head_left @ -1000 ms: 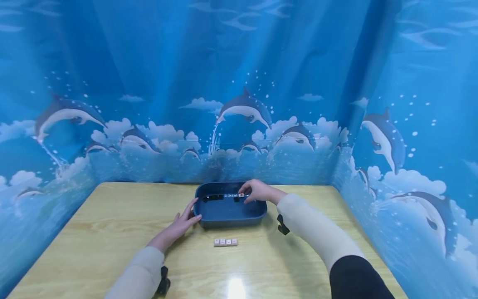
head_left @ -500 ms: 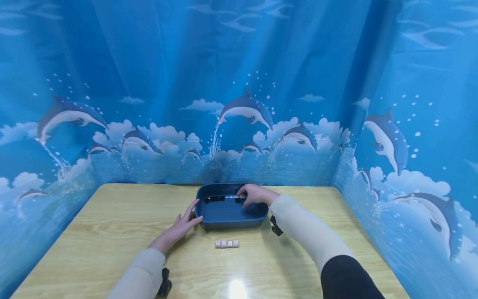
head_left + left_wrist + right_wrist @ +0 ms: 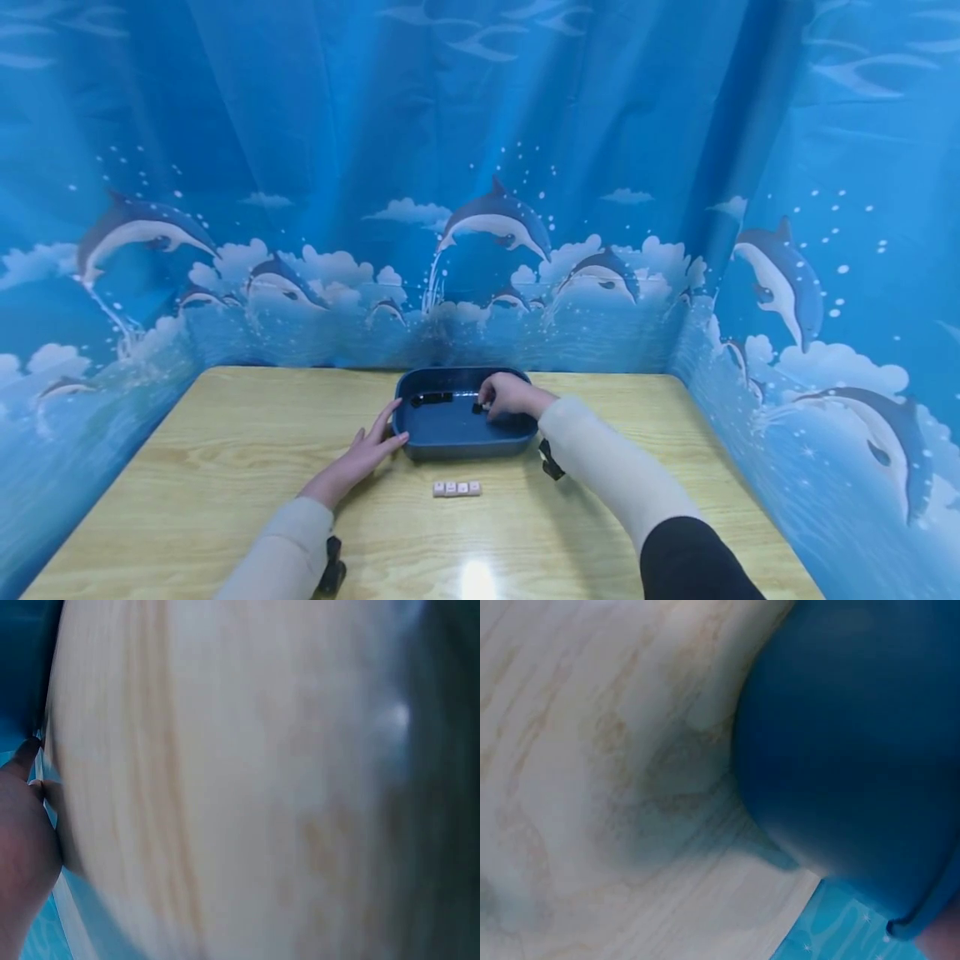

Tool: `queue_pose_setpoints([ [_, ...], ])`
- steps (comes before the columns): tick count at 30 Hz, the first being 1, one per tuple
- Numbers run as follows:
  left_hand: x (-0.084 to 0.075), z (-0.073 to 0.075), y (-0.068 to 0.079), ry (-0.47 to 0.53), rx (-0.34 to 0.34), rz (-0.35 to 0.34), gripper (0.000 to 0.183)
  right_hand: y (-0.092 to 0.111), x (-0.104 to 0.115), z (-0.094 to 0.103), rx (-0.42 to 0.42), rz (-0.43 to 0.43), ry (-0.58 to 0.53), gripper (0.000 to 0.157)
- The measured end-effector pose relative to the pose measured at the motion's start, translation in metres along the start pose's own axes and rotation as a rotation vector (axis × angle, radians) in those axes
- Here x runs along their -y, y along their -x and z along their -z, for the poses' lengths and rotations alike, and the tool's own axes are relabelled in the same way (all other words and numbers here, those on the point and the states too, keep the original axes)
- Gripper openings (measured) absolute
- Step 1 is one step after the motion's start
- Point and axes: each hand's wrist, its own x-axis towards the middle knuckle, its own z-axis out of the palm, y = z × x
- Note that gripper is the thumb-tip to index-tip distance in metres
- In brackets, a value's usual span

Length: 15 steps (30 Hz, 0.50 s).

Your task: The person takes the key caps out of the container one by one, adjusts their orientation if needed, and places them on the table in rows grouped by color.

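Observation:
A dark blue basin (image 3: 461,451) stands near the back of the table. My left hand (image 3: 363,452) rests against its left side, thumb and fingers spread and touching the rim. My right hand (image 3: 510,394) reaches into the right half of the basin, fingers bent downward, and pinches a small pale block (image 3: 487,407), mostly hidden by the fingers. Beside the fingertips is a small black piece (image 3: 477,408). A longer black piece (image 3: 432,399) lies along the basin's back left. In the right wrist view the basin wall (image 3: 855,750) hides most of that hand.
In front of the basin, a short row of several small white keycap-like cubes (image 3: 457,489) sits on the wood-grain table (image 3: 225,467). A blue dolphin-print curtain (image 3: 360,208) closes off the back and both sides.
My right hand has moved lower into the basin and slightly toward me, with the pale block at its fingertips. The small black piece has shifted slightly toward me. My left hand stays at the rim.

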Motion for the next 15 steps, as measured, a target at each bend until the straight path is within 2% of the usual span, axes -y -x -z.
queue_pose_setpoints([
  [6,0.001,-0.001,-0.001,-0.006,-0.003,0.003,0.072,0.003,0.002,-0.006,0.019,0.035,-0.015,0.017],
  [15,0.001,0.000,0.000,0.008,0.009,-0.001,0.072,0.013,0.002,-0.002,0.119,0.121,-0.161,0.017],
])
